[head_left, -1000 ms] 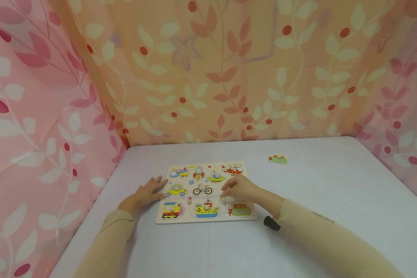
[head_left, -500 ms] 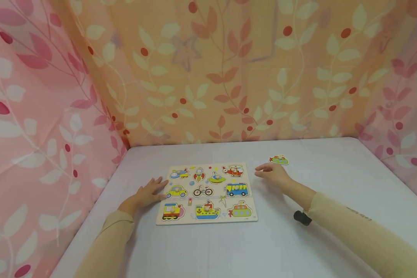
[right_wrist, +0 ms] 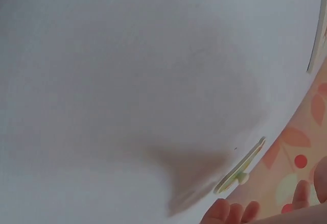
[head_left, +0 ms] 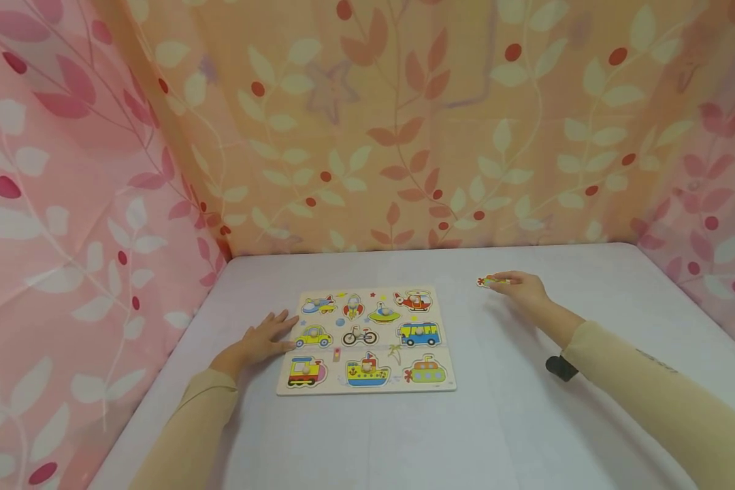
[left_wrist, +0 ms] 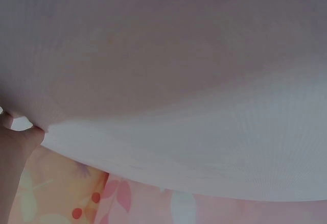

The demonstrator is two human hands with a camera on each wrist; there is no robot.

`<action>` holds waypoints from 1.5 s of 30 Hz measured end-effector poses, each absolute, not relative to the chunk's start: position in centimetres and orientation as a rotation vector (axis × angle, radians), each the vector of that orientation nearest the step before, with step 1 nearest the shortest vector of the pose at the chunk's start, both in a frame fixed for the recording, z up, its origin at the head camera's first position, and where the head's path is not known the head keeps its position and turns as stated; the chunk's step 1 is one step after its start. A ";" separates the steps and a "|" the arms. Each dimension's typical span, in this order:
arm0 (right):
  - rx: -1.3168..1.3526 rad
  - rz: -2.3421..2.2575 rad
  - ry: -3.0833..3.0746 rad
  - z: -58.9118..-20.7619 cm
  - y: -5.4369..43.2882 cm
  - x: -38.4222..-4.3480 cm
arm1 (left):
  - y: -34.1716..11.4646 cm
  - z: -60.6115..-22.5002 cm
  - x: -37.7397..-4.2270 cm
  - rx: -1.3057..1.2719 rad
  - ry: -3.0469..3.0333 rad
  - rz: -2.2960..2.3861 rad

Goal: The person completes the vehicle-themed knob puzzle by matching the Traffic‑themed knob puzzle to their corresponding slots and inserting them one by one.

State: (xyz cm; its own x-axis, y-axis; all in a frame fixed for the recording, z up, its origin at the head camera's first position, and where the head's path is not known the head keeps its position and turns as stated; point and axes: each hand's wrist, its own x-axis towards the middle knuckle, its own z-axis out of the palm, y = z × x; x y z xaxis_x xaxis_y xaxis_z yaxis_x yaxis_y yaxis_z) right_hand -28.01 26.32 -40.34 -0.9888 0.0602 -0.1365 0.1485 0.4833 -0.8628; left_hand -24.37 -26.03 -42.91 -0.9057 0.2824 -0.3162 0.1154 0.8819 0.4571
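Note:
A wooden knob puzzle board (head_left: 333, 376) lies on the white table, with vehicle pieces in its recesses. My left hand (head_left: 261, 342) rests at the board's left edge, fingers spread. Beyond the board's far right corner is a green and red submarine piece (head_left: 485, 281). My right hand (head_left: 523, 288) reaches over it, fingers partly covering it in the head view. In the right wrist view the submarine piece (right_wrist: 240, 168) shows its knob on the side of the fingertips (right_wrist: 219, 208), a small gap apart. A flat submarine picture (head_left: 425, 371) without a knob fills the board's lower right corner.
A white cloth covers the table (head_left: 404, 442). Floral curtains (head_left: 367, 136) stand behind it and at both sides. A black object (head_left: 561, 368) is at my right wrist, by the sleeve cuff.
My right hand has left the board's right side, uncovering the blue bus piece, and moved right and away to the submarine piece. The left hand has stayed at the board's edge.

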 end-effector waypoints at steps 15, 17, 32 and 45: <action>0.231 -1.433 2.603 -41.9 29.3 -31.0 | -26.3 -43.3 -24.7 0.342 2.678 0.630; 0.253 -1.382 2.605 -42.1 29.5 -31.4 | -26.2 -43.4 -24.8 0.341 2.679 0.622; 0.275 -1.368 2.442 -42.3 30.5 -33.3 | -25.7 -43.4 -24.7 0.302 2.694 0.602; 0.298 -1.327 2.480 -43.0 30.0 -34.7 | -26.0 -43.4 -24.6 0.267 2.697 0.600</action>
